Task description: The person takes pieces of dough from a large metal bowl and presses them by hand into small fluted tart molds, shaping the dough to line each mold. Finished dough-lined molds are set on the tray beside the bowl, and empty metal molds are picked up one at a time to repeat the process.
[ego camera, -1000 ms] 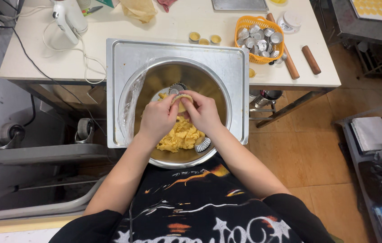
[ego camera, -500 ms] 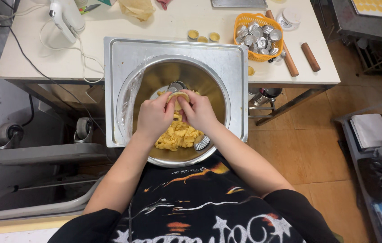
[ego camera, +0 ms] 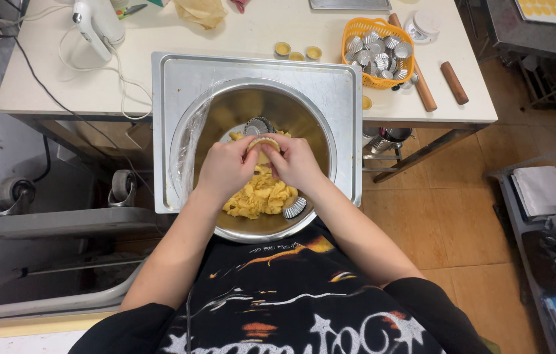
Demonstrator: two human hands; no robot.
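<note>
Dough piece (ego camera: 263, 143), pale yellow, pinched between left hand (ego camera: 227, 167) and right hand (ego camera: 296, 162), both grips closed narrow on it, over a steel mixing bowl (ego camera: 310, 124) on a metal tray (ego camera: 179, 78). Possibly pressed into a fluted tin. Loose dough heap (ego camera: 259, 196) remains; tin (ego camera: 294, 207) beside it. Three filled tins (ego camera: 297, 52) on bench (ego camera: 42, 85); orange basket (ego camera: 375, 52) of tins waiting.
</note>
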